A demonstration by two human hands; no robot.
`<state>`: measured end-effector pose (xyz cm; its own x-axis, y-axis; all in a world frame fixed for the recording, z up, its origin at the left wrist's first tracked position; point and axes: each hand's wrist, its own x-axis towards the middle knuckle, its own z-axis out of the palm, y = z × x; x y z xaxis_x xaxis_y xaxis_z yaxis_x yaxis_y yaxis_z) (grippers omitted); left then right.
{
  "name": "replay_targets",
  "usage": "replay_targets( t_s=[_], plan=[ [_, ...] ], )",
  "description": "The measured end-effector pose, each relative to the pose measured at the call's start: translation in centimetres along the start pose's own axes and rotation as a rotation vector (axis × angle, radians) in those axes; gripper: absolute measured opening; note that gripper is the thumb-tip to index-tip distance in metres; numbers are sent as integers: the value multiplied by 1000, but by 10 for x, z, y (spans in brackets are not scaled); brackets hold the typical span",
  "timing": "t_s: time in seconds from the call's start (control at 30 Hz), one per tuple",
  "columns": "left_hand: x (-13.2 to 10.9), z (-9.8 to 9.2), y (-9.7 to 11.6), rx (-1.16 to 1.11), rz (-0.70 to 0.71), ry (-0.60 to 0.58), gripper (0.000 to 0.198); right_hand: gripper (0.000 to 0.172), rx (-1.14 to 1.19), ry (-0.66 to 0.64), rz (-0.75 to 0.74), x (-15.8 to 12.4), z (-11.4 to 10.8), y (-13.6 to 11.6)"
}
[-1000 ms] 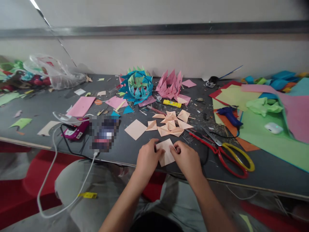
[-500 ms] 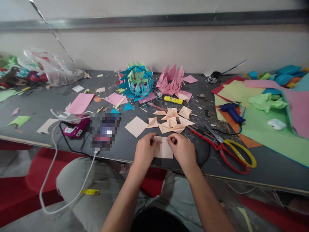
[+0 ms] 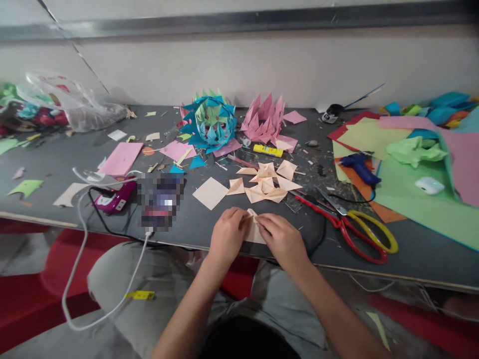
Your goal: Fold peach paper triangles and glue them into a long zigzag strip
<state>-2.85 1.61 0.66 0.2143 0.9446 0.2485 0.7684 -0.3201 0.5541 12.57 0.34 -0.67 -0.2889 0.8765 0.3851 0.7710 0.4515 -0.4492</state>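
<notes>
A small peach paper sheet (image 3: pixel 255 234) lies at the table's front edge, its top corners folded in toward the middle. My left hand (image 3: pixel 229 230) is closed on its left side, fingers curled at the fold. From the right, my right hand (image 3: pixel 281 234) pinches the folded top with thumb and forefinger. Just beyond my hands are several folded peach paper pieces (image 3: pixel 266 193) in a loose group. To their left lies a flat peach paper square (image 3: pixel 210 193).
Scissors (image 3: pixel 346 219) with red and yellow handles lie to the right, near a blue glue gun (image 3: pixel 359 168). A glue stick (image 3: pixel 268 150), a blue paper ring (image 3: pixel 211 124) and a pink paper crown (image 3: pixel 264 119) stand farther back. A phone (image 3: pixel 160 199) with a cable is left.
Both hands have come closer together over the sheet. Its top corners, flat with a centre crease before, are now folded inward to a narrow top.
</notes>
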Motion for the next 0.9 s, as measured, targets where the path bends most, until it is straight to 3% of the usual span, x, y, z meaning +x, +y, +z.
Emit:
replay_targets(
  t_s=[0.13, 0.37, 0.7, 0.9],
  plan=[
    [-1, -5, -13, 2, 204, -40, 13, 24, 10, -28, -70, 0, -1, 6],
    [0, -17, -29, 73, 423, -141, 20, 26, -26, -108, -161, 4, -3, 13],
    [0, -21, -27, 211, 501, -251, 22, 29, 3, -166, -320, 14, -9, 24],
    [1, -24, -27, 251, 528, -269, 21, 28, 10, -171, -332, 15, -10, 23]
  ],
)
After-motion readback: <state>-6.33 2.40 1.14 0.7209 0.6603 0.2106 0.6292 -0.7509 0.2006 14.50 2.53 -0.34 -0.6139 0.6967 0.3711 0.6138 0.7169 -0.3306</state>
